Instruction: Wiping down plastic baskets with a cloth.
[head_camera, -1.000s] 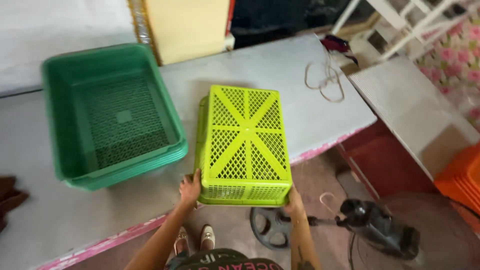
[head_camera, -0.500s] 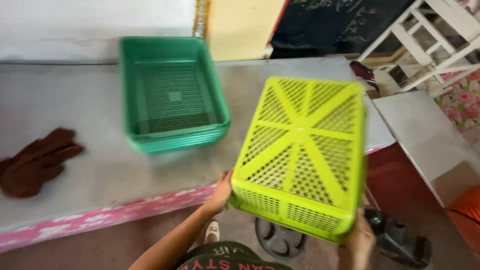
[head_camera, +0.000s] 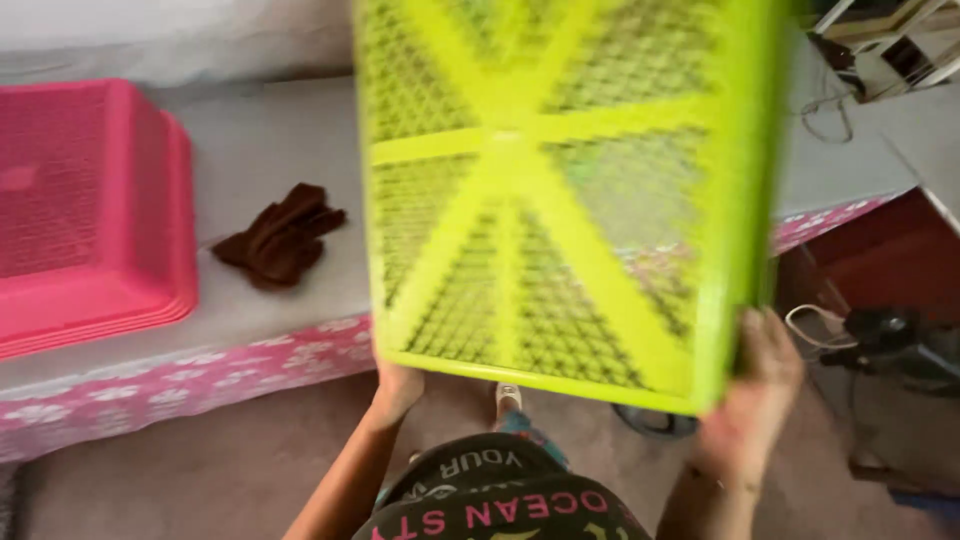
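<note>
Lime-green mesh basket (head_camera: 560, 190), blurred, rises above both hands: left hand (head_camera: 398, 385) and right hand (head_camera: 752, 385) each closed on its near rim corners.

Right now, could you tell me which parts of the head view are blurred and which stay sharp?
Head view: the lime basket and right hand are smeared by motion blur; the pink baskets and brown cloth are only slightly soft; daylight is even, without harsh glare.

Lime green basket (head_camera: 560, 200) held up by left hand (head_camera: 397, 385) and right hand (head_camera: 752, 400), pink baskets (head_camera: 85, 210) and brown cloth (head_camera: 282, 233) on table (head_camera: 270, 150)
</note>
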